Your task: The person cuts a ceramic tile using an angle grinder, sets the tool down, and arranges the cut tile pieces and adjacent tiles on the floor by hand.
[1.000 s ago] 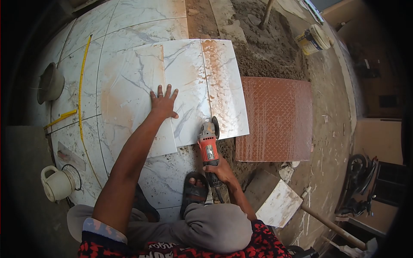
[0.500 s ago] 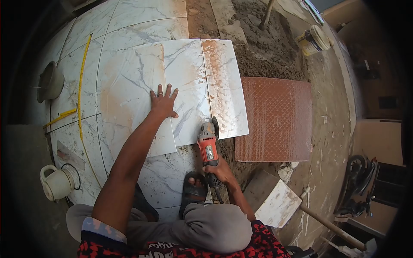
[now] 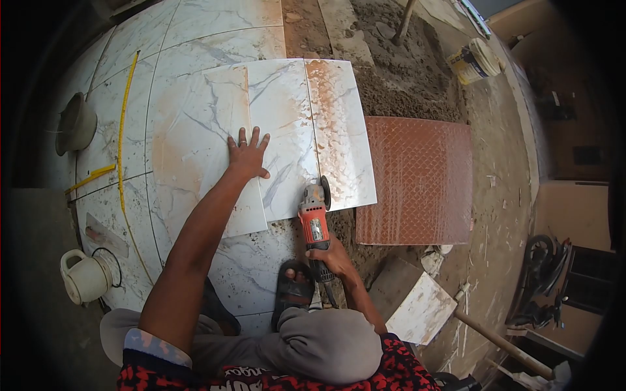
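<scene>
Hand grinder at a marbled tile, seen from above. Your right hand (image 3: 334,255) is wrapped around the rear of the red grinder (image 3: 315,225), which lies at the near edge of the marbled tile (image 3: 285,130). Your left hand (image 3: 246,159) is spread flat, palm down and fingers parted, across the boundary between that piece and the pale tile (image 3: 195,140) to its left; it grasps nothing. The grinder's disc (image 3: 327,193) stands on edge at the near end of a dark, straight line. Judged from its look, this line is a cut, and it runs from the far edge of the tile down to the disc, so most of the length appears done. What seems to be left is the short stretch beside the disc, toward you; the disc hides part of it, and you cannot tell here how deep the line goes. The narrow strip (image 3: 340,137) right of the line, smeared with reddish residue, lies against the larger piece, not parted from it. Further right lies a reddish patterned tile (image 3: 417,182); well to the left, a yellow ruler (image 3: 122,130).
</scene>
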Demonstrator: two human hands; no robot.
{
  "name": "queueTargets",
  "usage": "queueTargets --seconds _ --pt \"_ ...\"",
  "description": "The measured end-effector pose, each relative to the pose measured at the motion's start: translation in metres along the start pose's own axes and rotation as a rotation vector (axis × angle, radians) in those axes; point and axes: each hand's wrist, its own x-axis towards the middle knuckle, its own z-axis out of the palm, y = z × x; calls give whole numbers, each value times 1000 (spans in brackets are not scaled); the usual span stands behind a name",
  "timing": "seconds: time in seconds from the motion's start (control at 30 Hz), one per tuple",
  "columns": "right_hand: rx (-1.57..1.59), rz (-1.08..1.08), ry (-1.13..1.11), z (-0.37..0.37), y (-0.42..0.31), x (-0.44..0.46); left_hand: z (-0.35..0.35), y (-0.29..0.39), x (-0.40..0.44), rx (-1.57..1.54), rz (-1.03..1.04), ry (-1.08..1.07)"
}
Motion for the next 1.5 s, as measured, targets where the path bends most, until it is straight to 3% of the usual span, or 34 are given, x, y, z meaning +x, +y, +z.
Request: queueTargets --seconds 1.5 --pt "-1 1 -18 2 24 -11 6 -2 3 -9 11 30"
